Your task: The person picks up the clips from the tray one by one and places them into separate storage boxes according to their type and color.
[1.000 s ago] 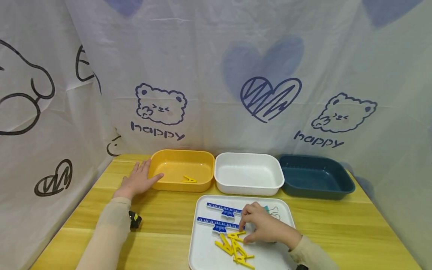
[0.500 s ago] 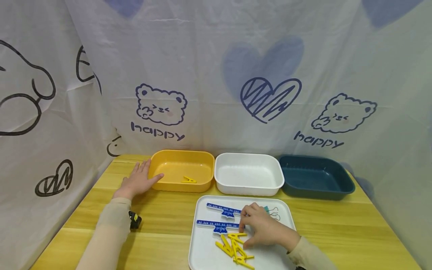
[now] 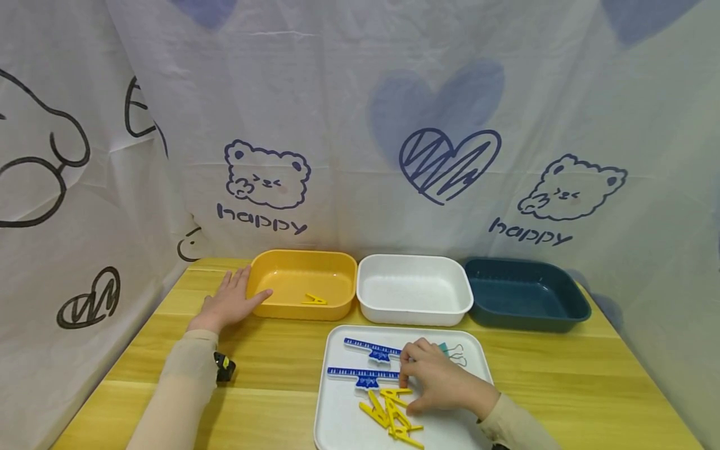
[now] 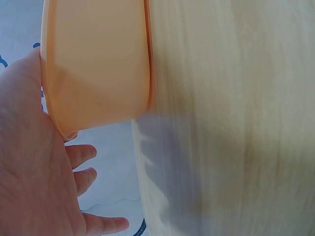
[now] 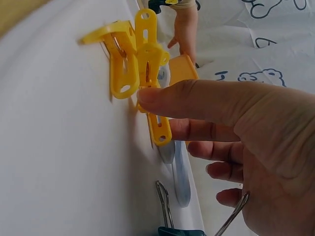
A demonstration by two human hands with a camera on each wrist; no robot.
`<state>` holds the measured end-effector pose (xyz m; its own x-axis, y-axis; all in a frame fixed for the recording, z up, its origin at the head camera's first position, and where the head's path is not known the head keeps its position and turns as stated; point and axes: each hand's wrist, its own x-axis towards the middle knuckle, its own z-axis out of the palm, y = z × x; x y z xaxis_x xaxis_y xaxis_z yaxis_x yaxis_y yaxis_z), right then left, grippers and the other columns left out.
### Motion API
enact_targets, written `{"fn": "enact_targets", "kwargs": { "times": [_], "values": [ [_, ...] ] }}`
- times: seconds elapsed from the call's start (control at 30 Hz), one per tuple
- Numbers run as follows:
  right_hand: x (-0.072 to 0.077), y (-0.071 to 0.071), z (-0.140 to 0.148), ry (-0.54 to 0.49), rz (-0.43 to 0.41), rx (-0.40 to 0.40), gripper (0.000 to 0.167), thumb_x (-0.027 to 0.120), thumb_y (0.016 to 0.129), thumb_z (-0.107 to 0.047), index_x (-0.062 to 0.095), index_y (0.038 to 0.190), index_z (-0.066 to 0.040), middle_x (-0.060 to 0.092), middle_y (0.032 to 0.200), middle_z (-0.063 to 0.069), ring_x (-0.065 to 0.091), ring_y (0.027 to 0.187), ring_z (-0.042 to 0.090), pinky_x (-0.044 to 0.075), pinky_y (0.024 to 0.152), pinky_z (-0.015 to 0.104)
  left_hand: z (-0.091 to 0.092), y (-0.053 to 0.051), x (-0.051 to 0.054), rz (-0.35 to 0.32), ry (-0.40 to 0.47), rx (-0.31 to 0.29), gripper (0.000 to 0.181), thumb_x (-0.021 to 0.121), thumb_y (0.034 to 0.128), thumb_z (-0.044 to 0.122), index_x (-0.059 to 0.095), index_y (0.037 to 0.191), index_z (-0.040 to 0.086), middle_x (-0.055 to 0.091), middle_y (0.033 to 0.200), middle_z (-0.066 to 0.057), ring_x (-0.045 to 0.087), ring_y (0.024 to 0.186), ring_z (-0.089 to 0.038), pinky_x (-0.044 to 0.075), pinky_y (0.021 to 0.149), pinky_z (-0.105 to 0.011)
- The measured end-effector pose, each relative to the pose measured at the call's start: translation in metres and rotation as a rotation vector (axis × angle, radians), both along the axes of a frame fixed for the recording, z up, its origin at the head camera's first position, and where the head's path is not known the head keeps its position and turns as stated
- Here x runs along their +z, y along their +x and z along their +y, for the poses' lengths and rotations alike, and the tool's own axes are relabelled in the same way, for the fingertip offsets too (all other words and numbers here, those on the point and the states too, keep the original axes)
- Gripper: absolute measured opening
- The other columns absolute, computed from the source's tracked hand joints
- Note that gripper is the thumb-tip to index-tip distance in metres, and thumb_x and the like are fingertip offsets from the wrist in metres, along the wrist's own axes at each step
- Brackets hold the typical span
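My left hand (image 3: 227, 304) rests at the left end of the yellow bin (image 3: 300, 311), its thumb over the rim and its fingers extended outside. One yellow clothespin (image 3: 316, 300) lies in that bin. Over the white tray (image 3: 332, 431), my right hand (image 3: 441, 381) has thumb and forefinger bent and apart around the ends of the uppermost clothespin (image 3: 396, 392). The right wrist view shows the thumb overlapping the clothespins (image 5: 147, 64), the forefinger behind; contact is unclear. Several more clothespins lie heaped below. Two blue piano-key-patterned clips (image 3: 367, 377) lie left of the hand, partly covered by it.
A teal binder clip (image 3: 444, 348) with wire handles lies beside my right hand on the tray. Behind the tray stand a white bin (image 3: 416, 317) and a dark blue bin (image 3: 529, 322), in a row with the yellow one. A printed curtain hangs behind the wooden table (image 3: 270, 375).
The nearer blue clip has shifted slightly toward me. My right thumb has moved a little nearer to me, opening a wider gap from the forefinger. My left hand stays still.
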<state>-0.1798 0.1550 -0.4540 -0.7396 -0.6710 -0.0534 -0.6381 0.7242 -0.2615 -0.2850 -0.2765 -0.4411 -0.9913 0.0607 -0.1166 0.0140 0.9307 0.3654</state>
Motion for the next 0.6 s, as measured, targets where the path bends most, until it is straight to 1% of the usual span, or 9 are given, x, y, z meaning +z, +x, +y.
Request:
{"fn": "enact_targets", "kwargs": {
  "times": [0.33,0.47,0.6],
  "values": [
    [0.0023,-0.0007,-0.0004,-0.032,0.000,0.008,0.025,0.084,0.067,-0.039,0.066,0.081,-0.030,0.048,0.104,-0.015,0.035,0.099,0.007,0.035,0.087,0.030,-0.0011,-0.0020,-0.0025,-0.002,-0.007,0.001,0.104,0.031,0.0901,0.077,0.000,0.156,0.003,0.003,0.161,-0.027,-0.002,0.149,-0.047,0.010,0.104,-0.082],
    [0.0049,0.0001,0.0000,-0.046,0.009,0.011,0.024,0.084,0.068,-0.037,0.067,0.082,-0.029,0.047,0.103,-0.015,0.034,0.098,0.007,0.035,0.087,0.030,-0.0011,-0.0019,-0.0022,-0.001,-0.009,-0.001,0.104,0.031,0.0903,0.076,0.000,0.156,0.003,0.003,0.161,-0.027,-0.001,0.149,-0.046,0.011,0.104,-0.082],
    [0.0057,0.0006,0.0008,-0.058,0.039,0.016,0.024,0.084,0.067,-0.036,0.067,0.082,-0.029,0.049,0.104,-0.014,0.035,0.099,0.007,0.036,0.089,0.032,-0.0009,-0.0013,-0.0022,0.002,-0.012,-0.004,0.101,0.032,0.0917,0.074,-0.001,0.156,0.003,0.003,0.161,-0.027,-0.001,0.149,-0.046,0.011,0.104,-0.082]
  ]
}}
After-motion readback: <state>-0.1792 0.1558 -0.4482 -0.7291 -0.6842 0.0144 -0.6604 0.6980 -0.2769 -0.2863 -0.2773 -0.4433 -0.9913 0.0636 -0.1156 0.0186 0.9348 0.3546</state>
